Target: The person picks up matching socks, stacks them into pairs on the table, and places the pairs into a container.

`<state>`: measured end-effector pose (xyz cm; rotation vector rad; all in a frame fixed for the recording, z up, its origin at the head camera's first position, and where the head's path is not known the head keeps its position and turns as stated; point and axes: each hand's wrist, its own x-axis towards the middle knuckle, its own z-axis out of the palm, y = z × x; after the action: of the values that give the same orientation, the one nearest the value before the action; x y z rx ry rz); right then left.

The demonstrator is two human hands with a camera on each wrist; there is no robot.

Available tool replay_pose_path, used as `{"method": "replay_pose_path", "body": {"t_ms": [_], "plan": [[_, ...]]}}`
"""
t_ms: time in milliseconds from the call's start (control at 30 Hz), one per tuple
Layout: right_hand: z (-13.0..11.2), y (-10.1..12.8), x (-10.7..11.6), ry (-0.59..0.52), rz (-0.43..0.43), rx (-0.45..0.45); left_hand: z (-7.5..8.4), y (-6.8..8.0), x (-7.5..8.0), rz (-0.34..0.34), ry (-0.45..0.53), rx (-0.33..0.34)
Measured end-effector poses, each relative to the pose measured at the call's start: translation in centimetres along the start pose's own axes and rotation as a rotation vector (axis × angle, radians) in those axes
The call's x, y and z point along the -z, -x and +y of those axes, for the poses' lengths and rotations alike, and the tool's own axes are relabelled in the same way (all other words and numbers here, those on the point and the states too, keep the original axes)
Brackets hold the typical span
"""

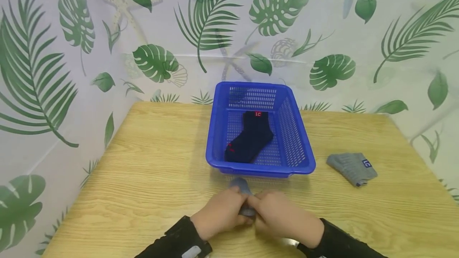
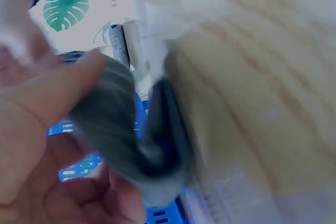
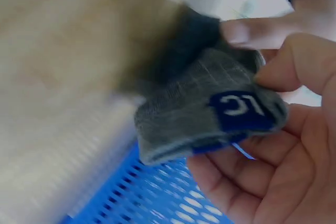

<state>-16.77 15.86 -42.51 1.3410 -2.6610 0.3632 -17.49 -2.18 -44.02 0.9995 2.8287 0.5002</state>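
A grey sock (image 1: 241,185) is held between both hands in front of the basket. My left hand (image 1: 221,211) pinches it on one side, thumb on top, and my right hand (image 1: 277,215) pinches the other side. In the right wrist view the grey sock (image 3: 184,114) shows a folded cuff with a dark blue "LC" patch. The left wrist view shows the sock (image 2: 113,119) bent and blurred, fingers curled beneath it. A blue plastic basket (image 1: 211,130) stands just beyond the hands, with a black sock (image 1: 251,138) bearing a red patch lying inside.
Another grey sock (image 1: 353,167) with a blue patch lies folded on the wooden table (image 1: 150,150), right of the basket. A leaf-patterned sheet (image 1: 229,31) hangs behind the table and at its sides.
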Motion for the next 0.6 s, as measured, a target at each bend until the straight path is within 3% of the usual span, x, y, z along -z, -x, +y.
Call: {"method": "replay_pose_path", "body": {"t_ms": [100, 233, 400, 600], "plan": [[0.0, 0.1, 1.8, -0.02, 0.091, 0.017, -0.1, -0.2, 0.1, 0.094, -0.033, -0.03], [-0.3, 0.5, 4.1, -0.004, 0.23, 0.03, -0.3, -0.5, 0.3, 0.161, -0.017, -0.049], [-0.3, 1.2, 6.2, -0.039, 0.371, 0.062, -0.8, -0.6, 0.4, 0.179, 0.062, -0.057], [-0.1, 2.4, 8.0, -0.094, 0.424, 0.02, -1.7, 0.1, 0.9, 0.158, 0.21, -0.084]]}}
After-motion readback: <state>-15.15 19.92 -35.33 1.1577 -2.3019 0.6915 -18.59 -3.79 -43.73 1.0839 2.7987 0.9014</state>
